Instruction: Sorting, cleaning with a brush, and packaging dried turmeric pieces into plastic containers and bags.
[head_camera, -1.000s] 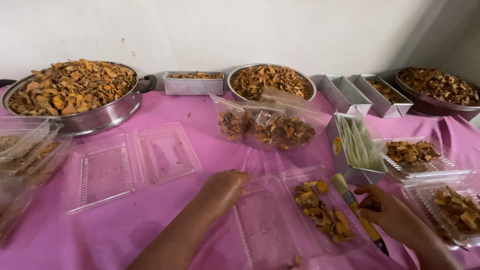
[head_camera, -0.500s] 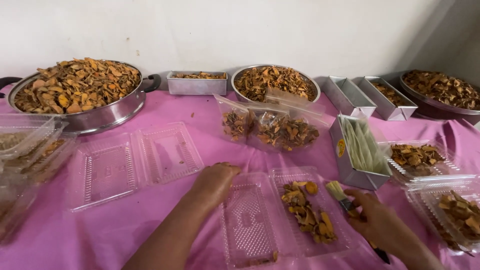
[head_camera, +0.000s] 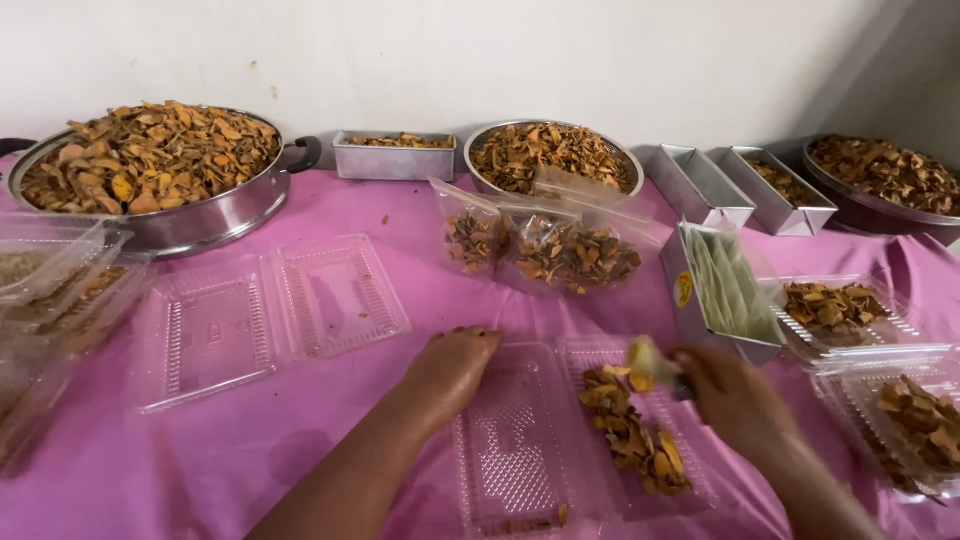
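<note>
Our left hand (head_camera: 455, 365) rests flat, fingers loose, on the clear clamshell tray (head_camera: 520, 450) lid | right hand (head_camera: 735, 395) pinches what looks like a blurred brush (head_camera: 648, 360) over dried chips (head_camera: 630, 435) | tray thin, light, flexible, slippery: we judge its rim the best hold

Pink tablecloth (head_camera: 400, 220), perhaps orange-brown chips (head_camera: 630, 440)
</note>
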